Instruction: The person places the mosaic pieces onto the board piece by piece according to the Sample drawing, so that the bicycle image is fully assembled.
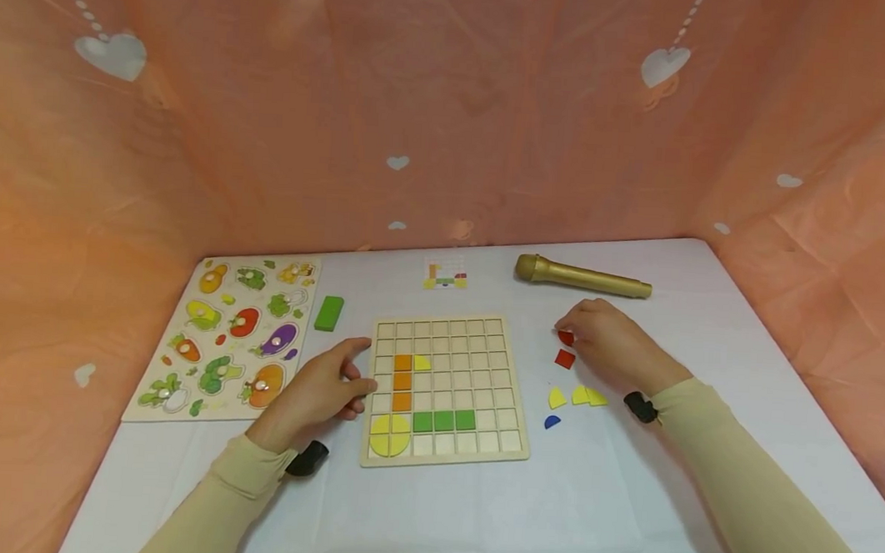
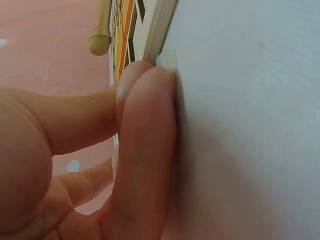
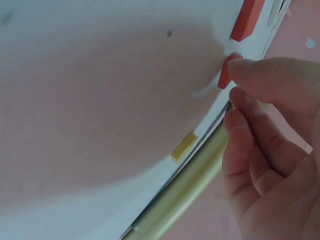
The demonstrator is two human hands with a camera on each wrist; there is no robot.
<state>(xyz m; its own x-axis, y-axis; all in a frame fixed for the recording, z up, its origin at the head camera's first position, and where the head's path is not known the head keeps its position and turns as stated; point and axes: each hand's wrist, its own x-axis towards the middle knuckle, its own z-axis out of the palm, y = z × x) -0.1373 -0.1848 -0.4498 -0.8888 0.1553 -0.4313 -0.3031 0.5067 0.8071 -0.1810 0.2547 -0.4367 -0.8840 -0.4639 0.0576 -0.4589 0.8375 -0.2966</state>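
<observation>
A wooden grid board point(image 1: 514, 414) lies on the table, holding orange, green and yellow pieces. My left hand point(image 1: 326, 385) rests at its left edge, fingertips touching the rim; the left wrist view shows those fingers point(image 2: 147, 125) against the board's side. Right of the board, my right hand point(image 1: 612, 340) pinches at a small red curved piece point(image 1: 565, 338). In the right wrist view the thumb covers part of this red piece point(image 3: 226, 75); whether it is lifted I cannot tell. A red square piece point(image 1: 565, 359) lies close by.
Several yellow pieces point(image 1: 557, 398) and a blue half-circle point(image 1: 552, 422) lie right of the board. Behind are a pattern card point(image 1: 446, 272) and a gold microphone point(image 1: 585, 277). At left stand a green block point(image 1: 329, 313) and a vegetable puzzle board point(image 1: 228, 353).
</observation>
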